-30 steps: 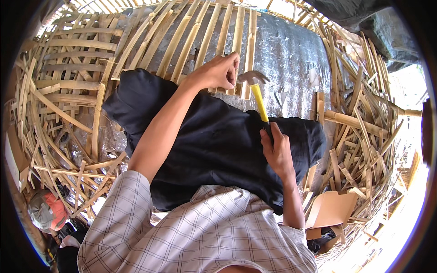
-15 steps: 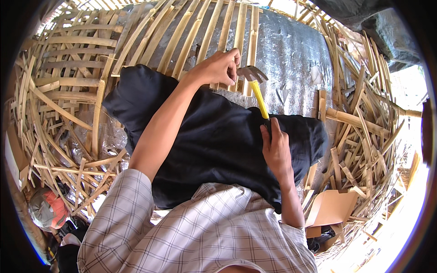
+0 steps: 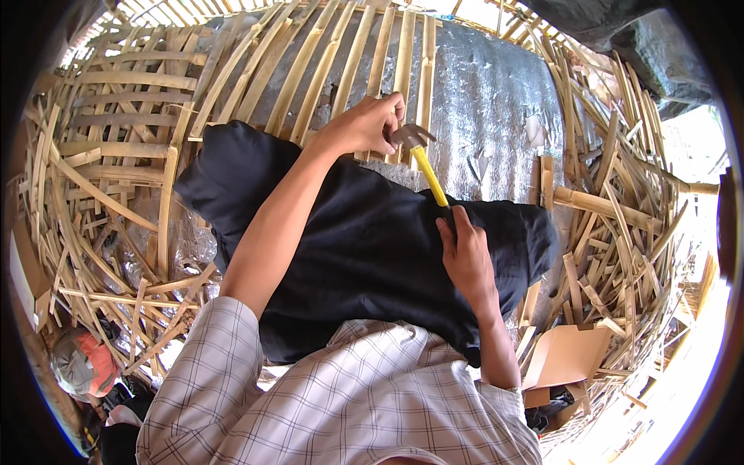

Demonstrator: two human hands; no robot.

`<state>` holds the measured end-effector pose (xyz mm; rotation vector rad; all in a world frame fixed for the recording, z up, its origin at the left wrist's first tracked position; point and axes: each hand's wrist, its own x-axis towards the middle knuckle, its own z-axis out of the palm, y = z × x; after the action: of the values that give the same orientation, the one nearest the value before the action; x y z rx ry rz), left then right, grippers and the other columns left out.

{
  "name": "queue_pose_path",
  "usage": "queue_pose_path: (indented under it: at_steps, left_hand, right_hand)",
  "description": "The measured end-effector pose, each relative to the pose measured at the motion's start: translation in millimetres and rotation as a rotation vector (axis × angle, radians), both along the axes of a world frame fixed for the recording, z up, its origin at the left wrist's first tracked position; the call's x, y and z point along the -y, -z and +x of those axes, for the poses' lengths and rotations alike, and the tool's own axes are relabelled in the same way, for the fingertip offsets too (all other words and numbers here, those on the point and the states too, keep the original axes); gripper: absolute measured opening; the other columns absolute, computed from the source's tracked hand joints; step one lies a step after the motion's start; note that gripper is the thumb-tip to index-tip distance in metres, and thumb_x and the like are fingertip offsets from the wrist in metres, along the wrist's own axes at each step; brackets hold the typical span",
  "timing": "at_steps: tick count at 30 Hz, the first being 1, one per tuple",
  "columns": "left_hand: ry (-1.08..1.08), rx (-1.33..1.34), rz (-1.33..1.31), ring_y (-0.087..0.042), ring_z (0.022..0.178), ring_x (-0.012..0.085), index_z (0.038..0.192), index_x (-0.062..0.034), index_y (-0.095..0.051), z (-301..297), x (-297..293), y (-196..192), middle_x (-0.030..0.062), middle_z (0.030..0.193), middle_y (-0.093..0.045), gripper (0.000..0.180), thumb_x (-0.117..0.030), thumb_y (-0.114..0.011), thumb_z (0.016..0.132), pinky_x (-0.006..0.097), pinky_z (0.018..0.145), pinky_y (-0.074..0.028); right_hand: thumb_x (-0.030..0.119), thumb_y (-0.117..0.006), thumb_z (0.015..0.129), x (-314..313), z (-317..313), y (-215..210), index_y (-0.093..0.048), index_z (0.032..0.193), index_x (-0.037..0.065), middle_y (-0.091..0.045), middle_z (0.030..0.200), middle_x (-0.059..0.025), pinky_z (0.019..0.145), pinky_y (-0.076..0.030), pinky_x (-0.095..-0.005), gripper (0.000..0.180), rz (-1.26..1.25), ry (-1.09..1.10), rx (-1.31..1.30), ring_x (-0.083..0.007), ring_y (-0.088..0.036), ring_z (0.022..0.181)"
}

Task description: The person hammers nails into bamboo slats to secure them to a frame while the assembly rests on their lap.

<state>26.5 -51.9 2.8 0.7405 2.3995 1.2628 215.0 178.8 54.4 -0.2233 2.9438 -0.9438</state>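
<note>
My right hand (image 3: 469,252) is closed around the dark grip of a claw hammer (image 3: 428,174) with a yellow shaft. The hammer's metal head is right beside the fingertips of my left hand (image 3: 366,125). That hand is held over the near ends of the bamboo slats (image 3: 316,74), thumb and fingers brought together in a pinch. Whatever sits between those fingertips is too small or hidden to make out. Several slats lie side by side, running away from me over a silvery sheet (image 3: 496,101). Black cloth (image 3: 349,248) covers my folded legs below both hands.
Woven bamboo strips (image 3: 139,80) stand at the left. A heap of split bamboo offcuts (image 3: 612,271) lies at the right, with an opened cardboard box (image 3: 566,353) near it. At the lower left is a grey and red cap (image 3: 81,363).
The hammer has swung left and a little nearer, so its head is now against or close to my left fingertips. My left hand has shifted slightly toward me, still pinching.
</note>
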Motion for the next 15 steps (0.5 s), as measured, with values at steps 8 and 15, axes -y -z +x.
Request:
queue_pose_path:
  at_steps: [8,15]
  left_hand:
    - [0.000,0.029,0.005,-0.071,0.078,0.0258,0.105,-0.0034,-0.047,-1.8,-0.7,5.1,0.0124,0.082,-0.074,0.050,0.003,-0.083,0.070,0.038,0.070,-0.051]
    - [0.003,-0.025,0.045,-0.070,0.083,0.0288,0.106,-0.0043,-0.048,-2.4,-1.2,10.6,0.0118,0.083,-0.075,0.052,0.001,-0.084,0.070,0.040,0.071,-0.048]
  right_hand:
    - [0.009,-0.063,0.102,-3.0,0.0,5.6,-0.050,0.105,-0.004,-0.058,0.068,-0.0292,0.056,-0.042,-0.0550,0.019,0.062,-0.008,-0.026,-0.0507,-0.060,0.068]
    - [0.009,-0.063,0.102,-4.9,0.7,10.2,-0.050,0.106,-0.003,-0.058,0.067,-0.0287,0.055,-0.042,-0.0552,0.018,0.079,0.000,-0.036,-0.0506,-0.060,0.068]
